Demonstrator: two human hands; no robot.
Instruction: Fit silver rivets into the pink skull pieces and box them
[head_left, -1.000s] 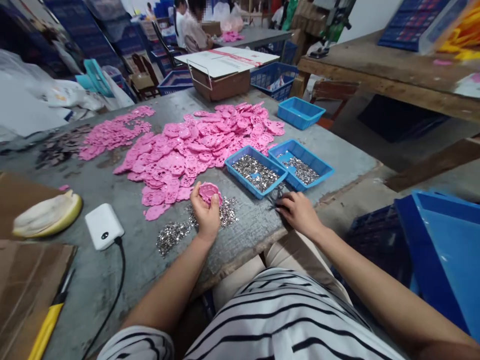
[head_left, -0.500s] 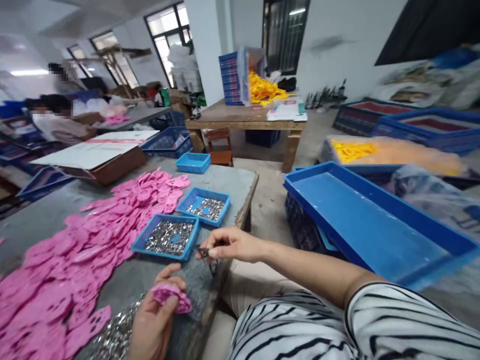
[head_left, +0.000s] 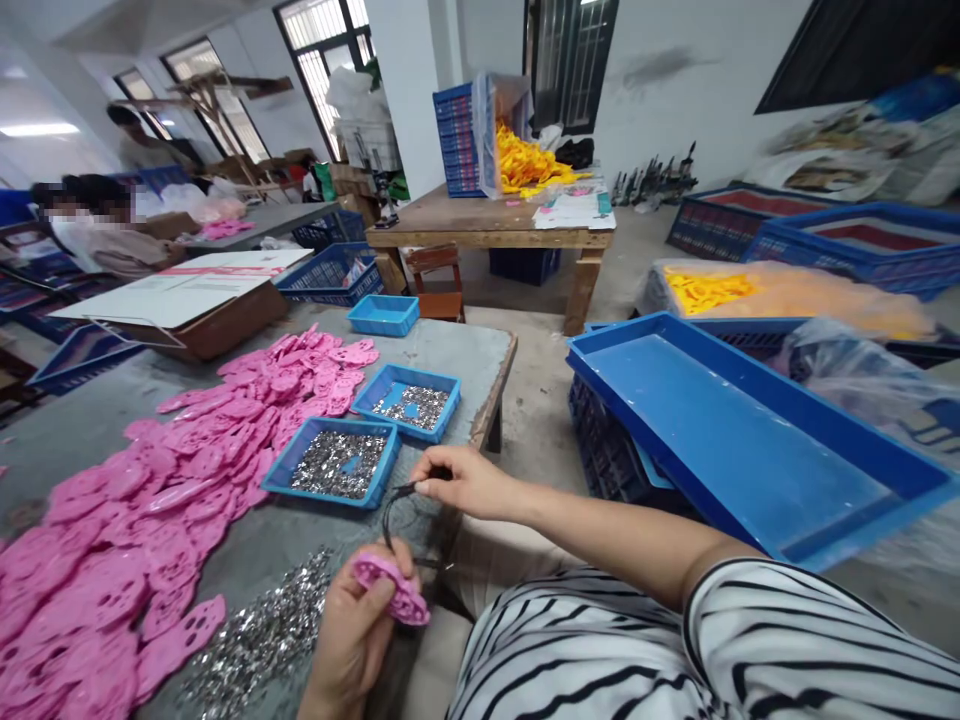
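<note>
My left hand (head_left: pixel 352 625) pinches a small pink molded plastic piece (head_left: pixel 405 597) between thumb and fingers, near the table's front edge. Up and to the right, my right hand (head_left: pixel 469 485) is closed on a thin black cord (head_left: pixel 387 515), which curves down in a loop toward the left hand. Whether the cord touches the pink piece I cannot tell. Left of my hands lies a heap of flat pink plastic pieces with holes (head_left: pixel 180 500). Small shiny metal parts (head_left: pixel 259 635) are scattered on the table beside my left hand.
Two small blue trays of metal parts, a nearer one (head_left: pixel 279 478) and a farther one (head_left: pixel 453 408), stand beyond my hands. Another small blue tray (head_left: pixel 384 315) is farther back. A large blue tray (head_left: pixel 720 430) rests on crates at right. Co-workers (head_left: pixel 105 225) sit at far left.
My left hand has moved right and toward the table edge with the pink piece. The right hand has shifted slightly up and right, and the black cord now shows as a wider loop.
</note>
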